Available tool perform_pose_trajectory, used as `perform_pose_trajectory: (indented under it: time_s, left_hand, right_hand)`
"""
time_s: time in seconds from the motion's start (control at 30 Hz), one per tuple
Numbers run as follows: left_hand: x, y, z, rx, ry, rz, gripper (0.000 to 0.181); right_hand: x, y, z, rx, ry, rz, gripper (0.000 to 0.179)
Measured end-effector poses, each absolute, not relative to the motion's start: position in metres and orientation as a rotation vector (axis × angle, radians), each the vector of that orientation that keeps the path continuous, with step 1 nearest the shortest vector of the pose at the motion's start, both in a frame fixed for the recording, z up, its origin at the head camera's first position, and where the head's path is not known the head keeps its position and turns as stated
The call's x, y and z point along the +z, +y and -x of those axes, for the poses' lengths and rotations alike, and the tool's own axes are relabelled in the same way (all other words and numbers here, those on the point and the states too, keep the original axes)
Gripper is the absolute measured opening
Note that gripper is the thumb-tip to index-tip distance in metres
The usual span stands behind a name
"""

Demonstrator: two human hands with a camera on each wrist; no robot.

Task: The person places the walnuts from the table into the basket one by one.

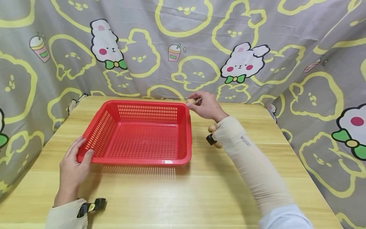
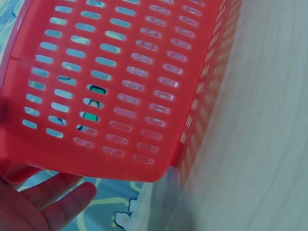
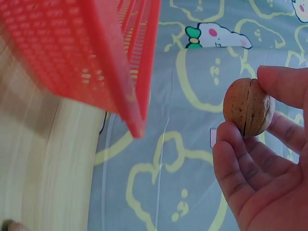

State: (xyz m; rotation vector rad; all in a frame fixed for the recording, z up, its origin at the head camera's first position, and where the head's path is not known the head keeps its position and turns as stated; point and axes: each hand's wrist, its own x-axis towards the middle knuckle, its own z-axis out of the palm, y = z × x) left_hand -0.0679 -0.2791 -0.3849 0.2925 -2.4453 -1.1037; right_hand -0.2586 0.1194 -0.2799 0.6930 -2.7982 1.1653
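A red plastic basket (image 1: 148,161) with slotted walls stands on the table, its inside showing only the bare grid floor. My left hand (image 1: 72,165) holds its near left corner, thumb over the rim and fingers along the outer side. In the left wrist view, fingers (image 2: 72,202) show below the basket's slotted wall (image 2: 103,166). Beside the far right corner, my right hand (image 1: 207,106) pinches a walnut (image 3: 248,107) between thumb and fingertips, at about rim height. More walnuts (image 1: 212,128) lie on the table right of the basket, partly hidden by the right wrist.
The light wooden table (image 1: 183,197) carries everything. A grey curtain (image 1: 137,19) with yellow outlines and rabbit heads hangs close behind its far edge and along both sides. Black wrist straps with small cameras (image 1: 100,203) sit on both forearms.
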Motion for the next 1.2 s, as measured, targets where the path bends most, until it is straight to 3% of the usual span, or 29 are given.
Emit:
perform_pose_trajectory:
  time_s: [1.2]
  left_hand:
    - [-0.388,-0.28,0.068,-1.11,-2.438,-0.309,0.049]
  right_hand:
    - [-0.286,0.04,0.253,1.286,-2.813,-0.875,0.029]
